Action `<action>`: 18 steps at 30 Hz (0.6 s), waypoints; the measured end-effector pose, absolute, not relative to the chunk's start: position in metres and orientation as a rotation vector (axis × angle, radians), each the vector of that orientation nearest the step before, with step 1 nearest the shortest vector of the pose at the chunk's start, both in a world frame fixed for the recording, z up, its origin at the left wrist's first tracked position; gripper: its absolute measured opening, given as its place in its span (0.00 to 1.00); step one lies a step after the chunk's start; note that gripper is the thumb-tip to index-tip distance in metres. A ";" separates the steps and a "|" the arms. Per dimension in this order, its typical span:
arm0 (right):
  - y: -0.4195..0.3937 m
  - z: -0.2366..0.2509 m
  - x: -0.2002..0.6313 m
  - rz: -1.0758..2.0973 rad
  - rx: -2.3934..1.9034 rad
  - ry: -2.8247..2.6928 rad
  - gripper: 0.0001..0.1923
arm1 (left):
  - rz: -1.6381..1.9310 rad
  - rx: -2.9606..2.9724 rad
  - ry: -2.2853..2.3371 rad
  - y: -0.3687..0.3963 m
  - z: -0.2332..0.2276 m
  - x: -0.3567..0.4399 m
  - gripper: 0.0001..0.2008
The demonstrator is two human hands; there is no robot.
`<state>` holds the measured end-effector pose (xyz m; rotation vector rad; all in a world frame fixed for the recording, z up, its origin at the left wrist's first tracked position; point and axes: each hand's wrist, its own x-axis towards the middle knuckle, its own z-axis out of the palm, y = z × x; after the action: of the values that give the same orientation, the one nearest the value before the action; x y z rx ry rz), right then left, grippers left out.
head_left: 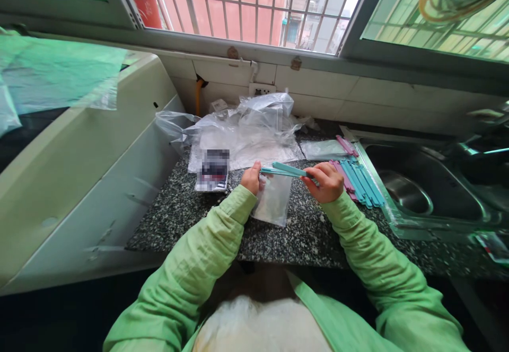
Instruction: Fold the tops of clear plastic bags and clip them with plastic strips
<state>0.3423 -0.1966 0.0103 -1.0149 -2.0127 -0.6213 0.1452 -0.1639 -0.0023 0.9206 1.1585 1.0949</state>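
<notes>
You sit at a speckled granite counter with a steel sink on your right. Crumpled clear bags lie ahead, and a heap of teal and pink sealing clips rests by the sink. Your left hand pinches a small clear bag and one end of a teal clip; your right hand grips the other end above the counter.
</notes>
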 end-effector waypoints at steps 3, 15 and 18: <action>-0.197 0.011 0.343 -0.591 -1.010 -2.004 0.07 | 1.139 0.946 1.182 -0.165 0.000 0.145 0.24; -0.194 0.009 0.348 -0.485 -1.049 -1.905 0.05 | 1.222 0.873 1.145 -0.156 -0.019 0.146 0.23; -0.194 0.008 0.349 -0.474 -1.019 -1.884 0.05 | 1.228 0.869 1.139 -0.157 -0.016 0.146 0.24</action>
<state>0.3494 -0.1938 0.0083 -1.0195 -1.8842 -0.4739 0.1459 -0.1570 -0.0156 0.8688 1.1389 1.2275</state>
